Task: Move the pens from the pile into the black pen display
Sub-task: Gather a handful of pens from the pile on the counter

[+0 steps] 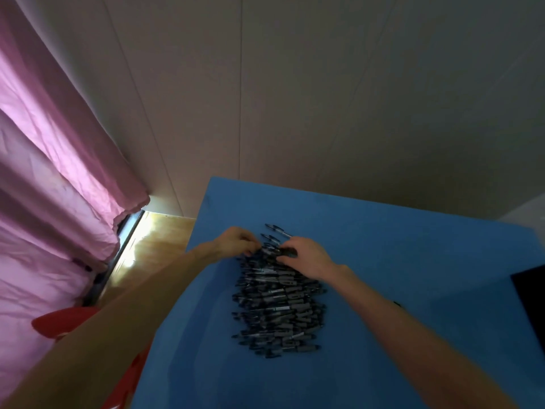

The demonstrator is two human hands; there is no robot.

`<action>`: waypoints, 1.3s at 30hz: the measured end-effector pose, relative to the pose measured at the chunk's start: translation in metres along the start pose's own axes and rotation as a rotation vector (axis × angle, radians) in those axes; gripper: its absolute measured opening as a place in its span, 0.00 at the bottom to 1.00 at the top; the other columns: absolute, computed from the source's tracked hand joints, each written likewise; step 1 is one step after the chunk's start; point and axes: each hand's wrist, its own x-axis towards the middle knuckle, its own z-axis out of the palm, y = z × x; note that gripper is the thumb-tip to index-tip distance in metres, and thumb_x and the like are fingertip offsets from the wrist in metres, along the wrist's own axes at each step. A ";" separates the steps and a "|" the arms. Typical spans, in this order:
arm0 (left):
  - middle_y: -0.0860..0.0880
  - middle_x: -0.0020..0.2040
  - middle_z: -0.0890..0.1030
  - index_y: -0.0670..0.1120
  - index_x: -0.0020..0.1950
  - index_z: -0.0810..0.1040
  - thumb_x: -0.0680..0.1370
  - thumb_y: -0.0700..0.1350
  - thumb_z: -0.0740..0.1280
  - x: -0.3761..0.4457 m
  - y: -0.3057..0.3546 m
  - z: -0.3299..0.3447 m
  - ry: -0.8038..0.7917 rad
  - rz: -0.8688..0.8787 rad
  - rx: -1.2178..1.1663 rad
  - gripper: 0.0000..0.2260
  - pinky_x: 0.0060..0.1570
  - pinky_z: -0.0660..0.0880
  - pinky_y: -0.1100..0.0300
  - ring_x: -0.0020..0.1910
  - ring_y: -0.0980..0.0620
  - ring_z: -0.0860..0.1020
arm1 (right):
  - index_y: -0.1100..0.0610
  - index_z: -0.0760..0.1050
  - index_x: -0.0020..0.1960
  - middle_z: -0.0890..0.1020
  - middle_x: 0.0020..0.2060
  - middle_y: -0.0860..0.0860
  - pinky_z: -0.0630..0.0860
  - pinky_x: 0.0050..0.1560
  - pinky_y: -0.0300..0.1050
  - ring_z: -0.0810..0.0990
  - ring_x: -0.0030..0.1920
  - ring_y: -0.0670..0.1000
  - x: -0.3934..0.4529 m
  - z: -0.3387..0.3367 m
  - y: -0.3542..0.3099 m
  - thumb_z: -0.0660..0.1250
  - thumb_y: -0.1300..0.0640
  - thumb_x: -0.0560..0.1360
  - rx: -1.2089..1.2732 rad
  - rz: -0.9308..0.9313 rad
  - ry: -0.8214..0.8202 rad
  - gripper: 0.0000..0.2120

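The heap of dark plastic pens (278, 293) lies mid blue tabletop (398, 246), long axes 9-to-3. Both hands sit at its 12 o'clock end: left hand (236, 242) curled, pinching pen tips; right hand (306, 258) pressed flat on pens. The black pen display (530, 302) peeks in at 3 o'clock, nearer the right hand.

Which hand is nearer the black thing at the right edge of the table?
Right. The right hand rests on the far end of the pen pile, on the side toward the black thing; the left hand is across the pile, farther away.

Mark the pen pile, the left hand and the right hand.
pen pile (278, 302), head view, middle of the heap
left hand (236, 242), head view, back of the hand
right hand (309, 258), head view, back of the hand
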 end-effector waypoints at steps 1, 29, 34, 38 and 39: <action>0.48 0.45 0.84 0.41 0.52 0.85 0.80 0.42 0.71 0.000 -0.001 0.000 -0.002 -0.019 -0.010 0.06 0.40 0.77 0.68 0.42 0.54 0.81 | 0.51 0.81 0.59 0.80 0.50 0.48 0.75 0.46 0.47 0.77 0.47 0.49 0.000 0.000 0.001 0.69 0.44 0.79 0.055 0.018 0.004 0.14; 0.44 0.50 0.84 0.42 0.51 0.85 0.80 0.40 0.69 0.009 -0.015 -0.016 0.029 -0.122 0.109 0.05 0.47 0.77 0.62 0.47 0.50 0.80 | 0.55 0.72 0.58 0.79 0.46 0.50 0.77 0.43 0.49 0.78 0.46 0.52 0.074 -0.020 0.026 0.70 0.31 0.72 -0.268 -0.001 -0.163 0.29; 0.45 0.49 0.85 0.42 0.50 0.86 0.79 0.39 0.71 0.015 -0.006 -0.012 0.001 -0.068 0.112 0.04 0.49 0.78 0.62 0.46 0.52 0.81 | 0.53 0.71 0.53 0.79 0.44 0.50 0.71 0.37 0.46 0.77 0.43 0.52 0.078 -0.025 0.035 0.71 0.36 0.72 -0.334 -0.021 -0.132 0.23; 0.53 0.46 0.85 0.47 0.47 0.87 0.78 0.41 0.72 0.022 0.000 -0.011 0.055 -0.005 0.189 0.04 0.53 0.76 0.62 0.49 0.55 0.82 | 0.54 0.74 0.51 0.80 0.43 0.51 0.74 0.38 0.47 0.78 0.42 0.53 0.080 -0.027 0.048 0.71 0.39 0.73 -0.286 0.064 -0.059 0.19; 0.54 0.45 0.85 0.49 0.45 0.86 0.78 0.41 0.72 0.024 0.002 -0.011 0.069 0.008 0.220 0.04 0.53 0.76 0.62 0.49 0.55 0.82 | 0.54 0.74 0.52 0.80 0.44 0.51 0.75 0.39 0.47 0.79 0.43 0.53 0.080 -0.026 0.053 0.71 0.38 0.73 -0.253 0.094 -0.039 0.20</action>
